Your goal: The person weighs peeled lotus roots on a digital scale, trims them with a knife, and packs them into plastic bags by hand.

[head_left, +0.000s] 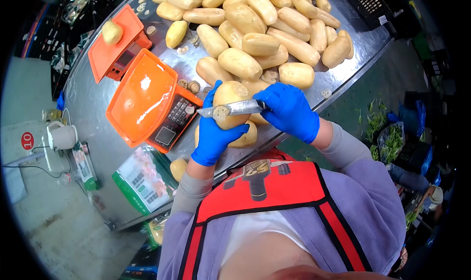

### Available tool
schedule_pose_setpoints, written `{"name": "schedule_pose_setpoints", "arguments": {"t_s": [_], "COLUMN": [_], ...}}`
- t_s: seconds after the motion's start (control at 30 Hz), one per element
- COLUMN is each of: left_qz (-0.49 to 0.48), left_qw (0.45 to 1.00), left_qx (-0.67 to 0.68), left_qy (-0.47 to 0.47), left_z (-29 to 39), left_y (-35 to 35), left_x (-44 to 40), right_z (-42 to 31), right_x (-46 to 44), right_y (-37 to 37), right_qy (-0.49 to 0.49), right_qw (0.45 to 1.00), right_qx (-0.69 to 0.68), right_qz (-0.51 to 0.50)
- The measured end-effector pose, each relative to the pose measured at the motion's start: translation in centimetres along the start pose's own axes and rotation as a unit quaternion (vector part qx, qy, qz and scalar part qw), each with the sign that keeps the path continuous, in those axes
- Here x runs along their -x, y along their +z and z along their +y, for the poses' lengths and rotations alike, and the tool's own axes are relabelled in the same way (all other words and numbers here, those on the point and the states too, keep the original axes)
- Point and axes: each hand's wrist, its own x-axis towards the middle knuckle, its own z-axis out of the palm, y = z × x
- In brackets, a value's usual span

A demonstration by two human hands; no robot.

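In my left hand [216, 138], gloved in blue, is a peeled lotus root [226, 91], held from below and the side with its cut end up. My right hand [290, 110], also gloved in blue, is closed around the dark handle of a knife [238, 107]. The blade lies across the front of the root, pointing left, and a small round lotus root slice [221, 112] rests on it. Beyond my hands is a heap of pale yellow lotus roots [240, 64]. More roots lie under my hands, partly hidden.
Left of my hands, an orange scale [142, 101] with a keypad stands on the metal table [93, 108]. Behind it, a second orange scale [115, 37] bears one lotus root. A green and white printed bag [144, 179] lies at the near edge. A black crate [368, 2] is far right.
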Motion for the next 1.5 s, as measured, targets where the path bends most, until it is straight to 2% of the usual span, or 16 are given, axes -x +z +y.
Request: {"name": "schedule_pose_setpoints", "arguments": {"t_s": [0.4, 0.6, 0.63, 0.7, 0.77, 0.83, 0.9, 0.93, 0.97, 1.1, 1.2, 1.3, 1.33, 1.4, 1.47, 1.5], "left_qz": [-0.014, -0.013, -0.009, -0.003, 0.001, -0.013, -0.022, -0.029, -0.029, 0.03, 0.01, -0.021, -0.017, -0.016, 0.026, 0.064], "left_qw": [0.999, 0.997, 0.998, 0.998, 0.998, 0.95, 0.933, 0.914, 0.914, 0.95, 0.974, 0.986, 0.99, 0.99, 0.986, 0.979], "left_qx": [0.003, -0.026, -0.007, -0.025, -0.04, -0.291, -0.337, -0.382, -0.382, -0.165, 0.092, 0.01, 0.05, 0.014, -0.069, -0.117], "left_qy": [0.03, 0.078, 0.068, 0.059, 0.052, 0.107, 0.121, 0.134, 0.134, 0.264, 0.206, 0.163, 0.128, 0.136, 0.15, 0.155], "left_z": [1.6, 1.4, 1.5, 1.1, 0.9, 1.0, 1.4, 1.7, 1.9, 2.3, 0.9, 0.3, 0.8, 1.6, 2.5, 3.1], "left_y": [-0.1, -0.1, -0.1, -0.2, -0.1, 0.0, 0.7, 1.0, 0.9, 1.6, 3.4, 2.8, 2.8, 1.2, -1.6, -3.4], "left_x": [0.6, 0.9, 0.8, 0.6, 0.1, -0.5, -1.2, -1.4, -1.4, -1.6, -2.1, -1.9, -1.6, -1.6, -1.4, -1.4], "right_z": [-0.4, 6.0, 6.2, 5.7, 3.6, 1.9, 1.3, 1.1, 1.1, 0.4, -1.5, -1.7, -0.7, 2.9, 5.6, 7.5], "right_x": [-0.2, 1.6, 1.8, 2.0, 1.5, 1.1, 0.9, 0.8, 0.9, 1.0, 0.4, 0.6, 1.3, 3.9, 5.7, 7.1], "right_y": [-0.1, 1.5, 1.6, 1.5, 0.9, 1.3, 2.4, 1.0, 1.3, 3.1, 3.9, 3.5, 3.6, 3.3, 1.2, 0.7], "right_qy": [-0.027, 0.101, 0.185, 0.266, 0.362, 0.37, 0.294, 0.402, 0.401, 0.459, 0.451, 0.466, 0.466, 0.356, 0.38, 0.299], "right_qw": [0.996, 0.989, 0.979, 0.935, 0.813, 0.817, 0.848, 0.779, 0.78, 0.522, 0.463, 0.411, 0.411, 0.729, 0.799, 0.856], "right_qx": [0.086, 0.107, -0.047, -0.199, -0.447, -0.438, -0.435, -0.48, -0.48, -0.719, -0.757, -0.776, -0.776, -0.582, -0.443, -0.381], "right_qz": [0.0, 0.031, 0.078, 0.122, 0.089, 0.057, 0.065, -0.02, -0.021, 0.015, 0.094, 0.106, 0.106, 0.052, 0.145, 0.183]}}
